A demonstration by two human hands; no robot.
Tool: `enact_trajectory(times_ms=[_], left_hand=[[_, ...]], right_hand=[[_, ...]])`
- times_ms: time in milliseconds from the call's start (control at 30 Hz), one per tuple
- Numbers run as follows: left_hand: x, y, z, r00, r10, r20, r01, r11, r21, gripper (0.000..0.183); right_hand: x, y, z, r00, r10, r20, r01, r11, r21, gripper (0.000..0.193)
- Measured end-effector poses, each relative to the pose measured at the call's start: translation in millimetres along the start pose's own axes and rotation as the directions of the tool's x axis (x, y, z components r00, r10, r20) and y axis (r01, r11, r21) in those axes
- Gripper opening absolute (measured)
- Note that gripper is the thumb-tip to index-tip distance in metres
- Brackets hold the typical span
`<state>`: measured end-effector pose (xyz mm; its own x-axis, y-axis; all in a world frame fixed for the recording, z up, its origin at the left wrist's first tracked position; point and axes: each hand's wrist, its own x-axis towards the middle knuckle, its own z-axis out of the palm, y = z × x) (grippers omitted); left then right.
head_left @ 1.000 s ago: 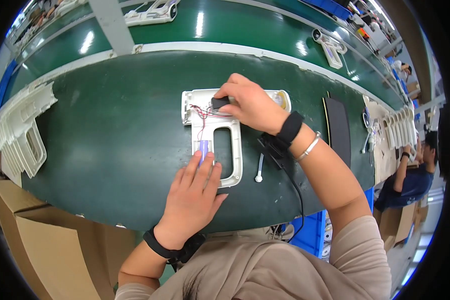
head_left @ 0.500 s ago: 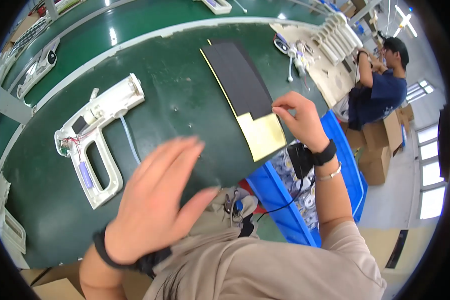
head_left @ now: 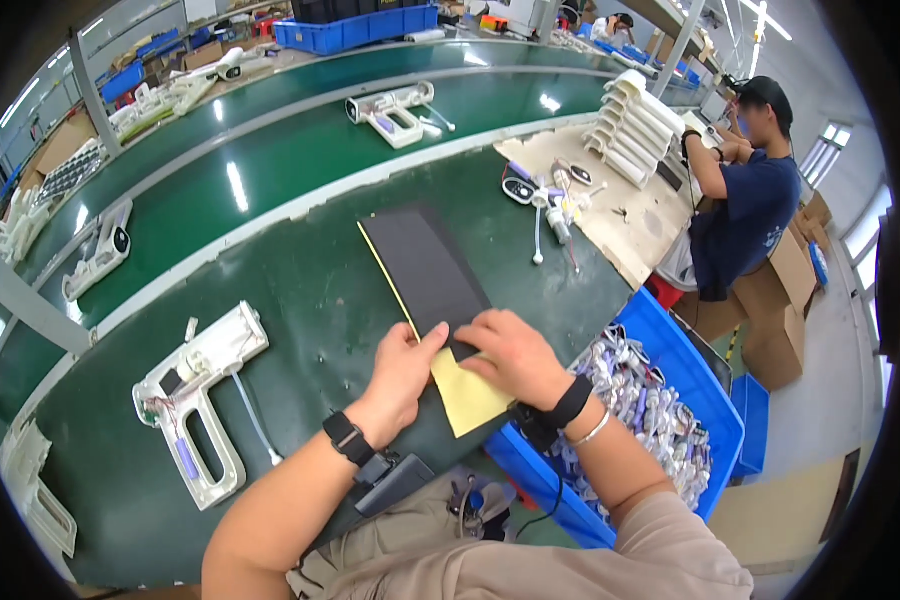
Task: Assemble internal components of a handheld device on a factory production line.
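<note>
The bench [head_left: 300, 390] runs off into the dark rim at the lower left of the frame. The bin [head_left: 705, 380], lower right, is partly covered by the right forearm, and the white parts [head_left: 650, 410] heaped in it are too jumbled to tell apart. At the upper right, a co-worker [head_left: 755, 190] has hands busy near a stack of shells [head_left: 630, 130]; what they handle is hard to make out. The black sheet [head_left: 420, 265] has its near end partly hidden by the hands.

That sheet lies at the middle of the frame, stretching up and left from both hands, its yellow backing [head_left: 470, 400] bare below them. The left hand [head_left: 400, 375] is narrow, thumb on the sheet by its left edge, fingers bent; whether it grips cannot be told. The right hand [head_left: 515, 355] is narrow too, fingertips closed on black material at the near end; whether that is a loose piece is unclear.

Half a second ago the left hand was raised, blurred and spread, away from the sheet, while the right was alone at its right edge. The view has shifted, and the housing [head_left: 235, 335] now sits lower in the frame, its tube [head_left: 255, 418] beside it.
</note>
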<state>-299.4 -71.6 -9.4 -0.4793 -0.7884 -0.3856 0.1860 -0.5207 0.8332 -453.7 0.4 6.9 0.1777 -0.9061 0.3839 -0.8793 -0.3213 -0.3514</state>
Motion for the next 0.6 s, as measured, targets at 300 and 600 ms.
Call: enact_trajectory(times_ms=[300, 600], left_hand=[[20.4, -18.1, -8.3, 0.998, -0.047, -0.041, 0.048, 0.999, 0.015, 0.019], [17.2, -16.7, -9.1, 1.0, -0.009, 0.011, 0.009, 1.0, -0.016, 0.027]], right_hand=[[0.8, -23.8, -0.2, 0.993, -0.043, 0.114, 0.07, 0.966, -0.247, 0.024], [10.0, -24.5, 5.3, 0.995, -0.055, 0.088, 0.076, 0.964, -0.254, 0.019]])
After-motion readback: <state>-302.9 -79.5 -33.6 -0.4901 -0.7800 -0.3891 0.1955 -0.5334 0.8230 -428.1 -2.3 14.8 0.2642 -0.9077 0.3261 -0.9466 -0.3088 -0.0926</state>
